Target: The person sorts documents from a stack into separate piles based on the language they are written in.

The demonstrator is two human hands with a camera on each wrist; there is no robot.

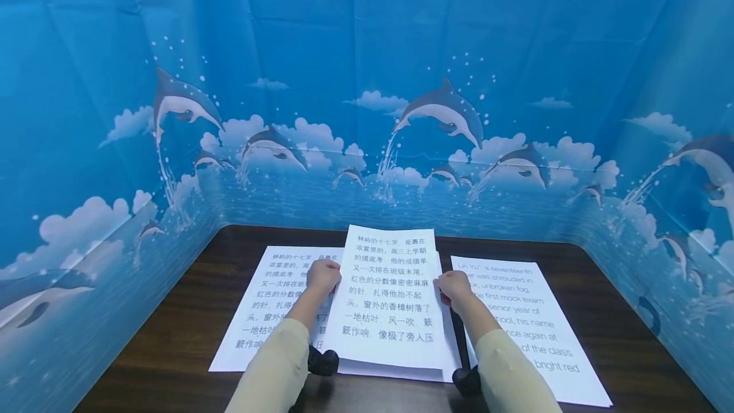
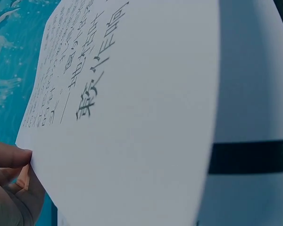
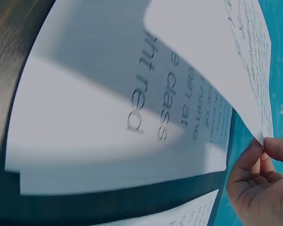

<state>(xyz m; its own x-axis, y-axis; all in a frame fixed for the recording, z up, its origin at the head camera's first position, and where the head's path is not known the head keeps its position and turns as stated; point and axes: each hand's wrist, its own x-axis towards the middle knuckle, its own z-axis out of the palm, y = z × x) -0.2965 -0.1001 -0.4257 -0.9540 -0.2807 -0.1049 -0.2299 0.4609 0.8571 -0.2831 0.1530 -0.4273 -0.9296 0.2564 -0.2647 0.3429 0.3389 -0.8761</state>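
A white sheet with printed Chinese characters [image 1: 388, 301] is held up, tilted, above the middle of the table. My left hand [image 1: 322, 278] pinches its left edge between thumb and fingers; the left wrist view shows the thumb [image 2: 12, 154] on that edge. On the opposite side my right hand [image 1: 455, 290] pinches the right edge, also seen in the right wrist view [image 3: 266, 181]. Beneath the raised sheet lies middle paper with large English print [image 3: 85, 127], mostly hidden from the head view.
To the left lies paper with Chinese print [image 1: 243, 330], partly under my left forearm. Paper with English print [image 1: 564, 349] lies on the right, partly behind my right arm. The dark wooden table [image 1: 172, 311] backs onto a blue dolphin-patterned curtain [image 1: 309, 69].
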